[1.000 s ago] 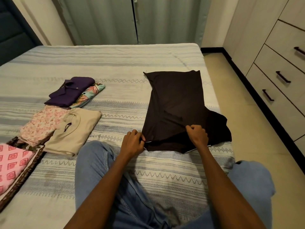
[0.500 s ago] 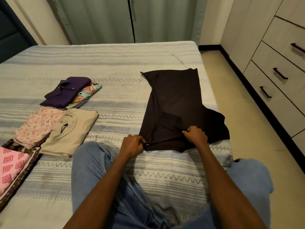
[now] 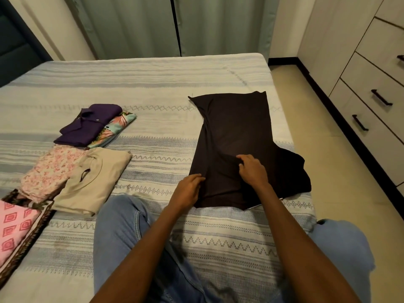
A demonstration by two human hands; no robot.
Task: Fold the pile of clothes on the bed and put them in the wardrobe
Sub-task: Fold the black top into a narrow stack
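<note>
1. A black garment (image 3: 236, 136) lies on the striped bed (image 3: 153, 84).
2. The left hand (image 3: 189, 189) grips its left edge.
3. The right hand (image 3: 252, 170) pinches a fold mid-garment.

Pink patterned cloth (image 3: 13, 226) cut off by left edge

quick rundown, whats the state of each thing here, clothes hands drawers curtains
black garment: spread on bed, partly folded
left hand: grips its near left edge
right hand: pinches its middle
purple shirt: folded
floral shirt: folded, under the purple shirt
pink floral top: folded
beige top: folded
drawers: closed
curtains: drawn
</note>
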